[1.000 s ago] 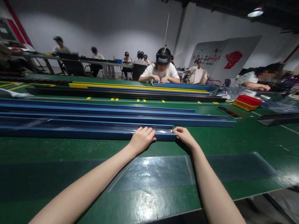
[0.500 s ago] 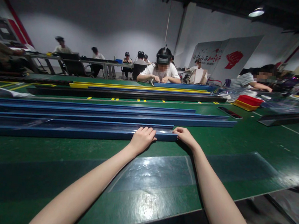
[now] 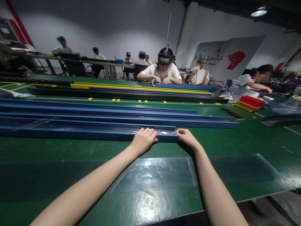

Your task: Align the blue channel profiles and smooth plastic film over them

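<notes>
The left grip [image 3: 145,139] is closed over the near wall of the near blue channel [image 3: 72,133], a little left of its right end. The right grip [image 3: 184,134] is closed in a pinch at that end, fingertips on the channel's corner.

The green worktop [image 3: 84,149] spreads beneath everything. The near blue channel lies flat along it from the left, with glossy clear film [image 3: 166,132] in its trough. Just beyond it lie more blue channels [image 3: 204,123], roughly parallel, some reaching farther right. A broad clear sheet [image 3: 155,173] lies flat on the near side, partly beneath the forearms. Farther off, a long black profile [image 3: 131,95] runs left to right, with yellow strips [image 3: 110,88] just beyond. At the far edge, a person [image 3: 164,70] bends over a blue strip [image 3: 184,86], both hands at its left end. At far right, a red tray [image 3: 251,100] sits on a yellow one, and a dark phone [image 3: 231,113] lies nearer, to the left of the trays.
</notes>
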`<state>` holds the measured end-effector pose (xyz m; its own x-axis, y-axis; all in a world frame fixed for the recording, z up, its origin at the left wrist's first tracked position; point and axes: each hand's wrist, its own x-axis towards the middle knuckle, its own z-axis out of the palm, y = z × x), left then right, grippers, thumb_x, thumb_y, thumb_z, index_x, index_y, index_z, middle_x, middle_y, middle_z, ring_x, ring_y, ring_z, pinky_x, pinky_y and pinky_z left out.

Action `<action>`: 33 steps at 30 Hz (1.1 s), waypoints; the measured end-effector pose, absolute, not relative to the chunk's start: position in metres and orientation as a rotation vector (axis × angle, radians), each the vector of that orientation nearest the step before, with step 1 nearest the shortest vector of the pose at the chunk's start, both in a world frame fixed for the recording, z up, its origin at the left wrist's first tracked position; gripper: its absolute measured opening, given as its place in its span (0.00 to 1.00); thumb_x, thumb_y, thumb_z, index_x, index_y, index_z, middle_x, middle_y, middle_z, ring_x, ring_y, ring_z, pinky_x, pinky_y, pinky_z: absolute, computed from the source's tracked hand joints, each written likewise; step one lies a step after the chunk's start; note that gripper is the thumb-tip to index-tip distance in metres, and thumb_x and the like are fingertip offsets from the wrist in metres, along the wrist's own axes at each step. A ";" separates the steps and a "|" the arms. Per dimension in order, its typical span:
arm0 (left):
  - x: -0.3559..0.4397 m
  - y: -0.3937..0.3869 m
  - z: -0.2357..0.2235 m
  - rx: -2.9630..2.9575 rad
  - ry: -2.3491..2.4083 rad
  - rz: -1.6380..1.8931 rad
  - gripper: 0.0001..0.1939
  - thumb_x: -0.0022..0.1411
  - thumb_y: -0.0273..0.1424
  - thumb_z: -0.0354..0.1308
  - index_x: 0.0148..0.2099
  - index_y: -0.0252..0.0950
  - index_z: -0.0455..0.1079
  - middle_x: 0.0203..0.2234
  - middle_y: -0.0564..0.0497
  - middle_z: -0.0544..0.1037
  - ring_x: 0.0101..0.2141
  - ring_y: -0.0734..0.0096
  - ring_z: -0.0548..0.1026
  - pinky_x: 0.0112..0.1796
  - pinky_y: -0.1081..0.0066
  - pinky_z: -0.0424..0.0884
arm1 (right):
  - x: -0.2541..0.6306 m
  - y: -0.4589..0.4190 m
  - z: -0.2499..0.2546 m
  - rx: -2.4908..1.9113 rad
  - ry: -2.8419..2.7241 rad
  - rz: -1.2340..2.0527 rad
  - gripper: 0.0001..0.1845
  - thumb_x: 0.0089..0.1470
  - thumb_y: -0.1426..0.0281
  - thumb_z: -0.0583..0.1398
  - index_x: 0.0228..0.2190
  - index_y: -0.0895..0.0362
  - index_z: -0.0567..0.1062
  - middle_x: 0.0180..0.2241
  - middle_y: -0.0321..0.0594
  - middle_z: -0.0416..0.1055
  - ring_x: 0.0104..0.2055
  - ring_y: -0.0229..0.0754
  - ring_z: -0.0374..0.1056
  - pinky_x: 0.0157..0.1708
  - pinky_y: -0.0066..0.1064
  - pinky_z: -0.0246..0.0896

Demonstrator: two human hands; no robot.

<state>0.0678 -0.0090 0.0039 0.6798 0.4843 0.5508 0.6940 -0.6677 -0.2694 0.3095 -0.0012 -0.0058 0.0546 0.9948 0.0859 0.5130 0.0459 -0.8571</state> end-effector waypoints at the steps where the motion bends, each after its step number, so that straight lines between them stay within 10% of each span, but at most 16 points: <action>1: 0.068 -0.009 0.004 -2.431 -0.914 -0.610 0.09 0.59 0.35 0.54 0.35 0.34 0.65 0.28 0.49 0.71 0.31 0.66 0.69 0.29 0.68 0.56 | 0.310 -0.001 -0.006 -1.570 -1.559 0.798 0.09 0.35 0.64 0.56 0.16 0.57 0.69 0.16 0.34 0.64 0.21 0.33 0.57 0.23 0.26 0.51; 33: 0.068 -0.009 0.004 -2.451 -0.949 -0.575 0.10 0.60 0.37 0.52 0.36 0.34 0.66 0.29 0.49 0.72 0.32 0.65 0.69 0.30 0.68 0.56 | 0.309 -0.002 -0.003 -1.581 -1.577 0.829 0.09 0.36 0.65 0.55 0.16 0.58 0.67 0.15 0.31 0.61 0.20 0.32 0.56 0.23 0.25 0.50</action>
